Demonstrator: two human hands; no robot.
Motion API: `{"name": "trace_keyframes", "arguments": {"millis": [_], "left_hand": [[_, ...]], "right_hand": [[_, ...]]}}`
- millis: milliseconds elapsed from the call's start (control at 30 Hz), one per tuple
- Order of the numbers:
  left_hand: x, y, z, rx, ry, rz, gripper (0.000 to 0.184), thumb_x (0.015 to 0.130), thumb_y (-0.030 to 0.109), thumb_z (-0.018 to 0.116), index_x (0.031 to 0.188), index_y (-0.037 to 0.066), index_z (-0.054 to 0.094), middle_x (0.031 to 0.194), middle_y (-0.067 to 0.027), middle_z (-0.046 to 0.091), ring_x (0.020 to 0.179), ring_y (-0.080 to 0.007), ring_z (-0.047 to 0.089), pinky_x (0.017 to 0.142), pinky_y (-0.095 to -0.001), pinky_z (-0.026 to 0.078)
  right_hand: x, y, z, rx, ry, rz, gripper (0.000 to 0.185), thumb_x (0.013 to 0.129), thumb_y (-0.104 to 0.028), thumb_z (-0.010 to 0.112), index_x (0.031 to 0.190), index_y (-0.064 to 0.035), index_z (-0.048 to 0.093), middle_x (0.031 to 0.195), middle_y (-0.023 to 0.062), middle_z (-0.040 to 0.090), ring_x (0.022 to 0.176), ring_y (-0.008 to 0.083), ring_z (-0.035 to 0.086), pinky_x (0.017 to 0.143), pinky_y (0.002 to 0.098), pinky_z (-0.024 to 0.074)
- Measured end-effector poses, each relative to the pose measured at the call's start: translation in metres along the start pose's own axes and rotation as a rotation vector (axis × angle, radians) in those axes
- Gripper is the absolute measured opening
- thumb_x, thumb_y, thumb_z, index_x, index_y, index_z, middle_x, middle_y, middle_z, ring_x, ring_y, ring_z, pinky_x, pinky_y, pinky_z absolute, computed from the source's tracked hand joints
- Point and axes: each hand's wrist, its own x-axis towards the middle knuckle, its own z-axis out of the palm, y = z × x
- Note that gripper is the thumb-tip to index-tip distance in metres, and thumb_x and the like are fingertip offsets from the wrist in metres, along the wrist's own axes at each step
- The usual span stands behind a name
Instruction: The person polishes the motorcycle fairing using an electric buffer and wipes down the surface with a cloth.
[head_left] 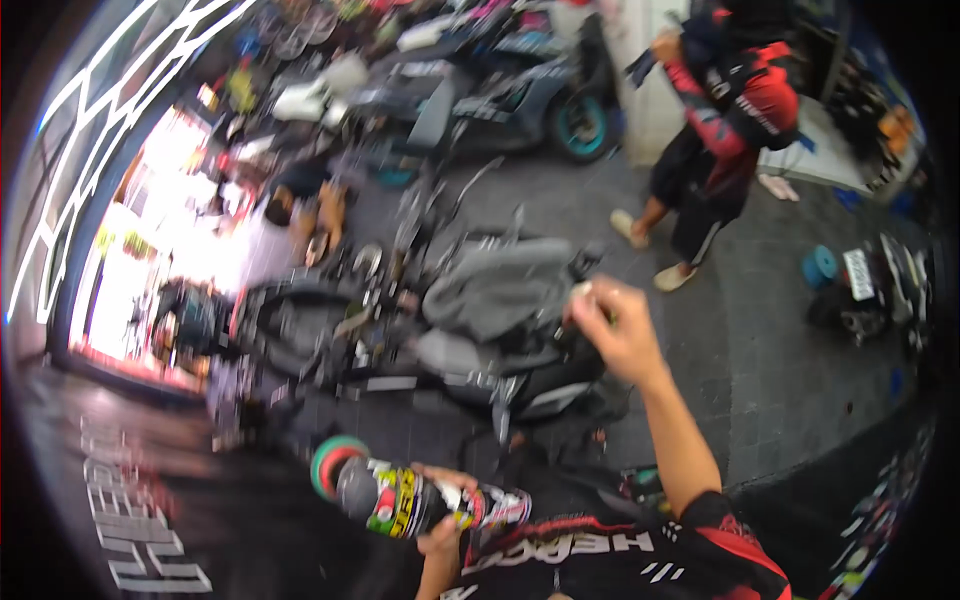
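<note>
My left hand (440, 537) is wrapped around the body of a sticker-covered power polisher (388, 497), held low in front of my shirt. Its round pad (337, 466), green and red at the edge, points up and to the left. My right hand (618, 330) is raised ahead of me with the fingers curled in a pinch. Blur hides whatever small thing those fingertips may hold. Just left of this hand, and beyond it, stands a partly stripped dark scooter (495, 290) with a grey seat area.
A person in a red and black top (735, 120) stands at the upper right. Another person (285, 225) is bent low at the left beside a second dark motorbike (300, 320). A scooter with turquoise wheels (500, 100) stands behind. At right are a blue spool-like object (819, 264) and a number plate (858, 274).
</note>
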Motion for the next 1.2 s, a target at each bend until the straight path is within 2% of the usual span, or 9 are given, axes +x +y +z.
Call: {"name": "trace_keyframes", "arguments": {"millis": [100,300,467,600,700,800,933,1033,1200], "left_hand": [[-0.020,0.000,-0.008,0.141,-0.057,-0.045,0.093,0.074,0.016,0.079,0.151,0.001,0.030,0.116,-0.0216,0.062,0.108,-0.0345,0.064,0.099,-0.0497,0.051],[0.000,0.015,-0.020,0.137,-0.181,-0.100,0.069,0.075,0.008,0.081,0.130,0.005,0.040,0.112,-0.0201,0.064,0.110,-0.0340,0.065,0.100,-0.0522,0.052],[0.042,0.038,-0.067,0.149,-0.242,-0.024,0.069,0.074,0.007,0.083,0.129,0.003,0.041,0.108,-0.0215,0.066,0.103,-0.0344,0.068,0.094,-0.0516,0.056],[0.071,0.057,-0.125,0.131,-0.237,-0.034,0.071,0.071,0.008,0.084,0.127,0.001,0.041,0.101,-0.0227,0.065,0.095,-0.0379,0.069,0.087,-0.0537,0.057],[0.093,0.064,-0.169,0.107,-0.242,-0.024,0.071,0.070,0.010,0.084,0.125,0.000,0.041,0.101,-0.0244,0.064,0.092,-0.0374,0.069,0.084,-0.0524,0.057],[0.108,0.073,-0.196,0.139,-0.245,-0.030,0.071,0.068,0.012,0.080,0.127,-0.001,0.041,0.099,-0.0229,0.062,0.090,-0.0361,0.067,0.081,-0.0496,0.057],[0.118,0.085,-0.209,0.141,-0.206,-0.059,0.071,0.069,0.014,0.080,0.126,0.000,0.040,0.099,-0.0226,0.063,0.091,-0.0361,0.068,0.084,-0.0503,0.057],[0.121,0.082,-0.209,0.123,-0.223,-0.060,0.072,0.067,0.009,0.081,0.126,0.001,0.040,0.100,-0.0234,0.064,0.092,-0.0374,0.067,0.086,-0.0527,0.057],[0.117,0.070,-0.182,0.211,-0.283,-0.065,0.074,0.066,0.008,0.081,0.127,0.001,0.039,0.100,-0.0235,0.063,0.093,-0.0382,0.068,0.085,-0.0544,0.057]], "right_hand": [[0.062,0.011,0.056,-0.290,0.031,-0.162,0.027,0.090,-0.021,0.074,0.111,-0.0028,0.069,0.110,0.0134,0.069,0.107,0.0349,0.062,0.093,0.0413,0.0493],[0.096,0.096,0.125,-0.878,-0.116,-0.371,0.031,0.092,-0.017,0.071,0.119,-0.0036,0.066,0.115,0.0134,0.067,0.114,0.0336,0.062,0.095,0.0411,0.0497],[0.035,0.010,0.069,-0.206,0.194,0.048,0.021,0.094,-0.011,0.061,0.113,-0.0032,0.066,0.101,0.0074,0.067,0.092,0.0205,0.067,0.080,0.0347,0.0492],[-0.057,-0.070,0.050,0.106,0.700,0.107,0.029,0.101,-0.022,0.054,0.120,-0.0035,0.066,0.107,0.0057,0.067,0.096,0.0176,0.064,0.091,0.0289,0.0495],[-0.120,-0.074,0.047,-0.779,0.559,0.365,0.027,0.100,-0.015,0.057,0.122,-0.0018,0.065,0.107,0.0050,0.067,0.098,0.0154,0.064,0.090,0.0272,0.0497],[-0.196,-0.023,0.014,-0.526,0.385,0.537,0.034,0.089,0.003,0.062,0.123,0.0000,0.065,0.109,0.0048,0.066,0.102,0.0153,0.063,0.091,0.0259,0.0496],[-0.246,0.104,0.056,-0.403,0.877,0.692,0.048,0.077,0.007,0.061,0.125,0.0028,0.064,0.117,0.0101,0.069,0.109,0.0220,0.066,0.097,0.0331,0.0509],[-0.180,0.153,0.149,-0.786,0.692,0.659,0.055,0.075,0.004,0.060,0.129,-0.0005,0.065,0.123,0.0219,0.066,0.120,0.0395,0.062,0.105,0.0437,0.0481],[-0.100,0.141,0.262,-0.607,0.127,0.102,0.061,0.064,0.002,0.068,0.124,-0.0059,0.069,0.124,0.0161,0.066,0.118,0.0352,0.062,0.102,0.0471,0.0483]]}}
